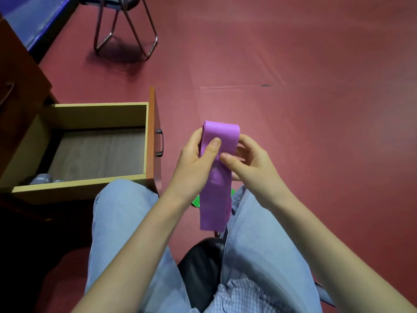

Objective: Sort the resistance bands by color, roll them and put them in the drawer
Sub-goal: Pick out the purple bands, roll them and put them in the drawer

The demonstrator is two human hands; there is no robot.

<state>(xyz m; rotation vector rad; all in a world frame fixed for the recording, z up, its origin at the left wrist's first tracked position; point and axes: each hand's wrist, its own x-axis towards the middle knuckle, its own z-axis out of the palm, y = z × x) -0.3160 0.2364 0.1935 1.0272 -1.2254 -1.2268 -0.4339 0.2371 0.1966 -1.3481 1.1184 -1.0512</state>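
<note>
Head view shows the rolling step in hand: both hands hold a purple band in the air to the right of the open drawer, at about the height of its handle. The left hand grasps the band with its thumb pressed on the front face and its fingers curled behind. The right hand pinches the opposite edge between thumb and fingers. The band is a wide, flat, matt strip, soft and limp. Its top is turned over into a loose first fold, and the rest hangs straight down between the knees. My judgement is that the next move calls for winding that fold down the hanging length, keeping the edges level so the roll does not cone, then carrying it left into the drawer. A scrap of green band peeps out behind the purple one, right of the drawer's near corner. Two grey shapes lie in the drawer's near left corner; they may be rolled bands, but too little shows to be sure.
</note>
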